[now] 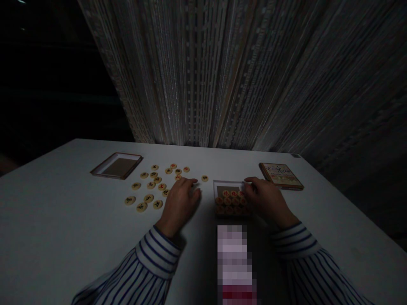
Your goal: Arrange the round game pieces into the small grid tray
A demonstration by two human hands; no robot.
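Low over the table, my left hand (179, 203) is open, with its index finger and thumb apart and nothing visible between them. Just past its fingertips lies a single Chinese chess piece (205, 178). Behind and left of that hand are scattered several round wooden pieces (148, 198) with black or red characters; the hand partly covers a few. My right hand (269, 201) is closed on the right wall of a shallow open box (229, 189), and its lower fingers are hidden. Inside, rows of red-marked pieces (227, 201) fill the near part.
An open box part with a pale inside (119, 165) lies at the table's back left. A printed box lid (282, 176) rests to the right, beyond my right hand. String curtains (203, 84) hang behind the white table (63, 203). A blurred patch (235, 258) covers the near middle.
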